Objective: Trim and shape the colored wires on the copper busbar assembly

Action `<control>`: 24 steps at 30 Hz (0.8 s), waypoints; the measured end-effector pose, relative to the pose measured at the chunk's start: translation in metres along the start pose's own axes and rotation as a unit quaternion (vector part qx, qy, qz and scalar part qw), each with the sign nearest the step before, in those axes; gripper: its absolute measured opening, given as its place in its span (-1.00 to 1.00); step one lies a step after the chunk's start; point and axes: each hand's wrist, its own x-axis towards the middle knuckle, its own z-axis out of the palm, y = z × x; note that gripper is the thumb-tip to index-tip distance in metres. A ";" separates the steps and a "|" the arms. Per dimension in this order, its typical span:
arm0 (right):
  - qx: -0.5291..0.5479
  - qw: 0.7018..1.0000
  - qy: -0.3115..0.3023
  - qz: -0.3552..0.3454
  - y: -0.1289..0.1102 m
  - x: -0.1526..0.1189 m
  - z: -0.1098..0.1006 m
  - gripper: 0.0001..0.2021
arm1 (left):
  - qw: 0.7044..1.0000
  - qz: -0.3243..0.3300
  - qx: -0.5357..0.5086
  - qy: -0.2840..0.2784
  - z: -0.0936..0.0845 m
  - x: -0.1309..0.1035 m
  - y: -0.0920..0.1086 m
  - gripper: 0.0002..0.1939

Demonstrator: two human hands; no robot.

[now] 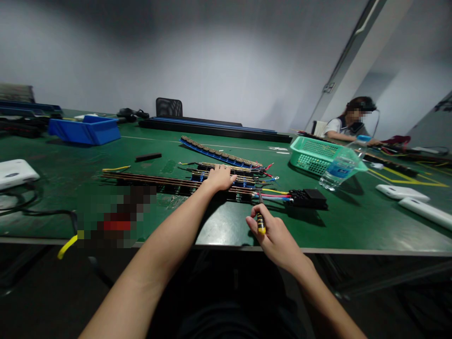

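My left hand (221, 178) lies over several parallel black rails with copper-coloured strips, its fingers spread and pressing down on them. The nearest copper-striped rail (165, 182) runs leftward along the table. My right hand (273, 230) is closed around a screwdriver (261, 223) with a black and yellow handle. Its shaft points up to the right end of that rail, where yellow, red and blue wires (271, 195) come out. Whether the tip touches a screw is too small to tell. Those wires run into a black connector block (309, 198).
Behind the rails lies a curved blue-backed strip (219, 153). A green basket (312, 155) and a water bottle (339, 169) stand to the right, a blue bin (86, 130) at back left. White devices (402, 193) lie near the right edge. Another person (348, 125) sits at back right.
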 end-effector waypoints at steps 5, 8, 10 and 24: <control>-0.017 1.000 0.002 -0.002 -0.003 0.001 0.000 -0.75 | 1.000 -0.002 0.003 0.000 0.000 -0.001 0.000 -0.44; -0.032 0.999 -0.006 -0.001 -0.003 0.001 0.000 -0.77 | 1.000 -0.001 0.007 -0.001 0.000 0.000 0.000 -0.43; -0.046 0.999 -0.011 -0.001 -0.002 0.001 0.001 -0.79 | 1.000 -0.002 0.010 -0.002 0.000 0.000 0.000 -0.42; -0.086 0.996 -0.034 0.014 0.001 0.000 0.005 -0.78 | 1.000 0.002 0.006 -0.005 -0.002 -0.001 0.001 -0.42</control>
